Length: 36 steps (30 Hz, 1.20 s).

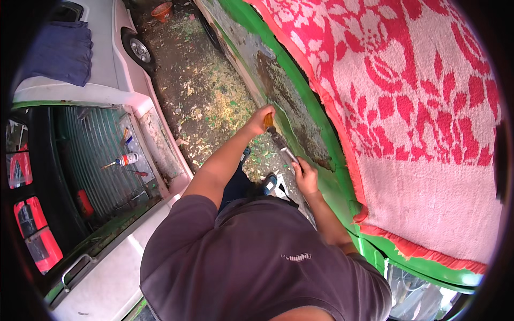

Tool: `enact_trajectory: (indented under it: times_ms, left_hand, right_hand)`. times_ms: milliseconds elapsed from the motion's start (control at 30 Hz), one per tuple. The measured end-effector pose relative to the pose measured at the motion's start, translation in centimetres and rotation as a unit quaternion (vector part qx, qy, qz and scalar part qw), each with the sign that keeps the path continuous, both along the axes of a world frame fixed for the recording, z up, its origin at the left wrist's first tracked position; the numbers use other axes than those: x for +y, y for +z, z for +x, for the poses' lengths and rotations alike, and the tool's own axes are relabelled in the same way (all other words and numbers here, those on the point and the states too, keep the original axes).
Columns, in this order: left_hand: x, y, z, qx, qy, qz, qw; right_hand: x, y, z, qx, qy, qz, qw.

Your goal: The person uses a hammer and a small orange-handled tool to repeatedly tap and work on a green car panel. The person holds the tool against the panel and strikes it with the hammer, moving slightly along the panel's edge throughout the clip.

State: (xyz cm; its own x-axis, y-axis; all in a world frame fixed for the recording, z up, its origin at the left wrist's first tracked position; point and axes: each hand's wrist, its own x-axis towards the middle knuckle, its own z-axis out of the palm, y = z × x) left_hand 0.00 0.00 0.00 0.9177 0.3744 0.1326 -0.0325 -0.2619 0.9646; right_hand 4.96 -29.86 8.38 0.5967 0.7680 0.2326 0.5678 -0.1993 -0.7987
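Observation:
My left hand (261, 120) is closed round the amber handle (268, 121) of a tool whose dark shaft (279, 140) slants down toward my right hand. My right hand (305, 175) is closed at a silver metal piece (289, 155) at the shaft's lower end. Whether this piece belongs to the same tool, I cannot tell. Both hands are beside the green car's side panel (289, 125), where the paint is stripped to patchy grey and brown. A red-and-white floral towel (407, 107) drapes over the car, right of my hands.
Yellow and green paint flakes (219, 99) litter the ground between the vehicles. At left stands a white pickup (155, 134); its bed holds a spray can (127, 159) and a red cylinder (84, 203). Dark blue cloth (59, 51) lies on it. An orange pot (162, 12) is farther off.

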Motion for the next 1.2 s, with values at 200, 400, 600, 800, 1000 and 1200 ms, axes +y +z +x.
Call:
enact_trajectory:
  times_ms: [200, 400, 600, 800, 1000, 1200]
  left_hand:
    - [-2.6, 0.4, -0.1, -0.047, 0.017, 0.061, 0.997]
    - [-2.2, 1.1, 0.4, 0.013, 0.02, -0.433, 0.901]
    - [-3.2, 0.4, 0.5, 0.0, 0.036, -0.265, 0.964]
    - [-1.6, -2.2, 0.0, 0.009, 0.044, -0.201, 0.979]
    - [-1.8, 3.4, 0.3, 0.011, -0.008, 0.18, 0.984]
    - [1.0, 7.0, 0.2, 0.087, -0.105, 0.397, 0.908]
  right_hand:
    - [-1.7, -0.2, -0.8, 0.019, -0.034, -0.06, 0.997]
    - [-1.3, 0.5, -0.4, 0.031, -0.039, -0.056, 0.997]
    - [-2.5, 0.9, -1.7, 0.027, -0.057, 0.003, 0.998]
    - [-2.3, 2.6, -2.0, 0.086, -0.097, -0.034, 0.991]
    - [-3.3, 2.2, -1.4, 0.112, -0.169, -0.034, 0.979]
    - [-1.8, 3.1, -4.0, 0.155, -0.239, -0.05, 0.957]
